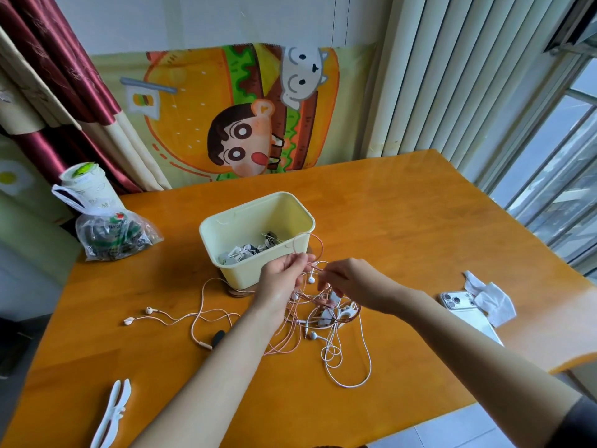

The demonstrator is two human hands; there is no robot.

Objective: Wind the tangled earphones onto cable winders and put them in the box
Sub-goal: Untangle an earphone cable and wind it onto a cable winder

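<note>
Just in front of the box [242, 273], both hands hovered over the surface [403, 221]. The left hand [284, 270] pinched a pink loop that rose against the box's near wall. The right hand [352, 279], close beside it, pinched another strand of the same knot. Below them lay the tangled earphones [326, 308], pink and white cords mixed together. A separate pink pair [181, 315] sprawled in front of the box, off to its left. Some bundles already lay inside the box. A white cable winder [111, 412] lay well away from it, by the surface's near edge. To me this looked like the untangling step. Next, one cord would need easing free without tightening the knot, then someone reaching for the winder.
</note>
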